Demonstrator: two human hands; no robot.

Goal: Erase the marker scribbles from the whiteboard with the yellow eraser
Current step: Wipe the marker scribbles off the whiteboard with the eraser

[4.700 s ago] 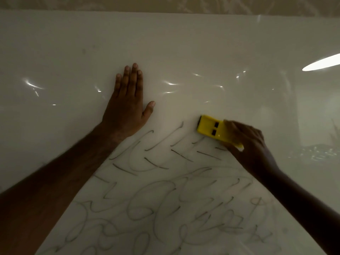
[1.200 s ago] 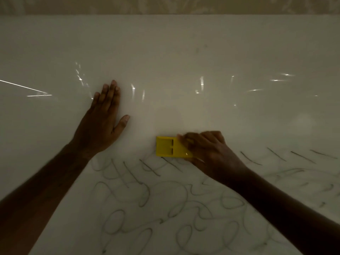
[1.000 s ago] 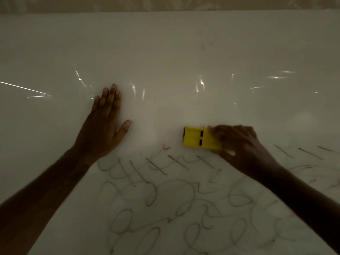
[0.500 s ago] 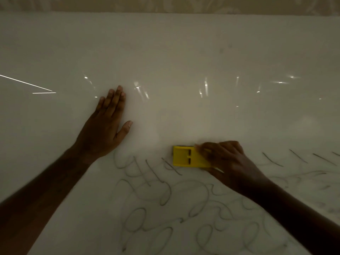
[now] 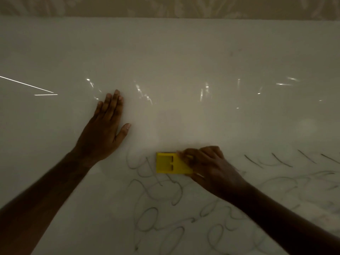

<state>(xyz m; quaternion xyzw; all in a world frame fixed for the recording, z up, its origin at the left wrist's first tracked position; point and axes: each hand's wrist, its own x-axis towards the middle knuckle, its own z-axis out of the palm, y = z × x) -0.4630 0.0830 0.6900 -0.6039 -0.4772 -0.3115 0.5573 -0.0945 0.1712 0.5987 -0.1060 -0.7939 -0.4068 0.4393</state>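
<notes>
Eraser (image 5: 169, 162) in rt hand (image 5: 211, 168), on scribbles (image 5: 156, 199)

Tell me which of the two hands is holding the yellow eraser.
The right hand: it grips the yellow eraser against the whiteboard at the scribbles. The left hand lies flat and open, holding nothing.

Dim room, patterned beige wall (image 5: 165, 6)

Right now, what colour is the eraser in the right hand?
Bright yellow eraser, with two dark slots on top; the head view shows it, gripped by the right hand.
</notes>
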